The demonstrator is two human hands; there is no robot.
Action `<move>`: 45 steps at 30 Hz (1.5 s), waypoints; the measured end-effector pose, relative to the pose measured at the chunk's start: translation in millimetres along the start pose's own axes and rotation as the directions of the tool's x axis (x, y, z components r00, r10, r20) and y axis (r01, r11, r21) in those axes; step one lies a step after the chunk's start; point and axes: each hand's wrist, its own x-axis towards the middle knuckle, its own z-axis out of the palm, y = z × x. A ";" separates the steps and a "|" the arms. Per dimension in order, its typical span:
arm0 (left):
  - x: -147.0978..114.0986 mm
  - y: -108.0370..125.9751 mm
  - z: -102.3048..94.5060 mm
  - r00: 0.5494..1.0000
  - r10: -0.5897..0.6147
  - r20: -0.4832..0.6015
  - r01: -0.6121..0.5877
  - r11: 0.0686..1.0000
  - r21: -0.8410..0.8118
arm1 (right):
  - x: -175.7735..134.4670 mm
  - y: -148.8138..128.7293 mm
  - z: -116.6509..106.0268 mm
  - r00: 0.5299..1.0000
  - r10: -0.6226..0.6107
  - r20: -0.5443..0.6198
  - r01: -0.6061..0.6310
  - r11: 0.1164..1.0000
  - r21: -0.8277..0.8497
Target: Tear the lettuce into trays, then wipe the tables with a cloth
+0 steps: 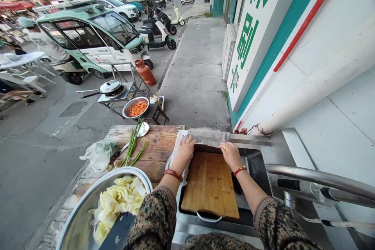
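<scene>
A grey cloth [208, 136] is stretched along the far rim of the metal sink [258, 160]. My left hand [185, 149] grips its left end, beside a white cloth [175, 160] draped over the sink's left edge. At the other end, the fingers of my right hand [231, 155] pinch the grey cloth's corner, slightly blurred. Below and between my wrists, a wooden cutting board [212, 183] lies over the sink basin. A curved metal handle [208, 218] shows under the board's near edge.
Left of the sink, a wooden table [158, 136] holds a large bowl [76, 218] of cut cabbage [120, 199], a cleaver [117, 232], green onions [133, 142] and a plastic bag [101, 154]. Beyond are a bowl of carrots [137, 109], a lidded pan [110, 86] and a gas cylinder [145, 72]. A metal rail [319, 179] runs at right.
</scene>
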 end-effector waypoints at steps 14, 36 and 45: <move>-110.3 -39.6 76.7 0.952 -0.270 -0.148 0.254 0.960 -0.113 | 44.6 -9.0 56.9 0.975 -0.150 0.162 0.186 0.955 -0.232; -158.6 -52.5 96.7 0.880 -0.468 -0.078 0.420 0.846 -0.329 | -60.0 -124.4 139.0 0.710 -0.293 0.640 0.238 0.956 0.173; -162.9 -52.9 105.6 0.830 -0.526 -0.187 0.480 0.843 -0.240 | -83.4 -138.6 137.7 0.649 -0.241 0.722 0.202 0.969 0.141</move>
